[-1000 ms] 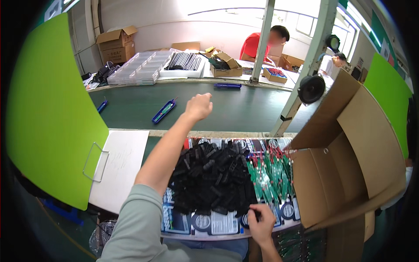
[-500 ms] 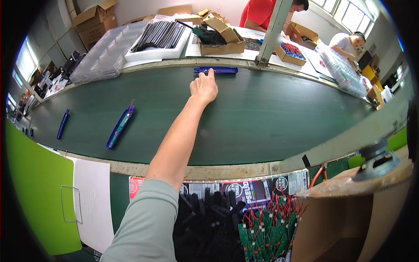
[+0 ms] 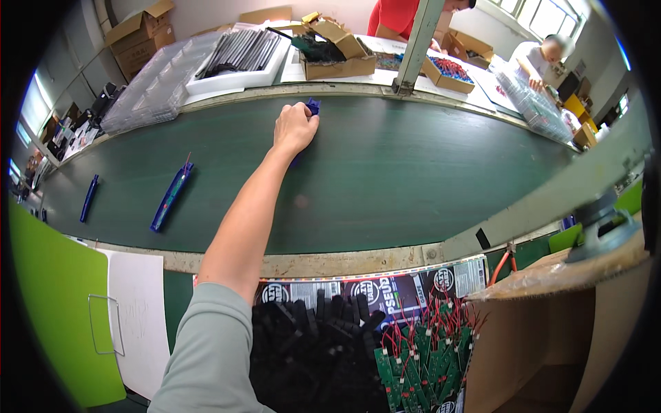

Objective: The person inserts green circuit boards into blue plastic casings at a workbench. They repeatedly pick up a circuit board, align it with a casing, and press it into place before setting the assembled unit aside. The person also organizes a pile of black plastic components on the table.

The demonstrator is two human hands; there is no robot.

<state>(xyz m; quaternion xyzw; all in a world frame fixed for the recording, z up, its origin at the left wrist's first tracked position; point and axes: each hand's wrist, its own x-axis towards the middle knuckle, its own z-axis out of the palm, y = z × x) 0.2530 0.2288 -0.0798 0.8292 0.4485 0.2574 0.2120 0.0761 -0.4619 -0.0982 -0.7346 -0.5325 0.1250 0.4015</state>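
Observation:
My left hand (image 3: 295, 129) reaches out to the far side of a green conveyor belt (image 3: 385, 186), fingers closed around a long blue plastic casing (image 3: 314, 106). One end of the casing sticks out beyond my fingers; most of it is hidden under the hand. To the left lie two more casings on the belt: an open blue casing (image 3: 171, 198) with a green circuit board and a red wire inside, and a narrower blue casing (image 3: 89, 198). My right hand is out of view.
Below the belt are a pile of black strips (image 3: 317, 351), green circuit boards (image 3: 427, 368) with red wires, and a cardboard box (image 3: 537, 337). A metal post (image 3: 420, 48) rises at the far edge. Two people work beyond, near a white foam tray (image 3: 237, 76) of dark strips.
My left hand has gone from touching the casing with a fingertip to gripping it. The casing has turned from crosswise to pointing toward me. The whole view has shifted slightly.

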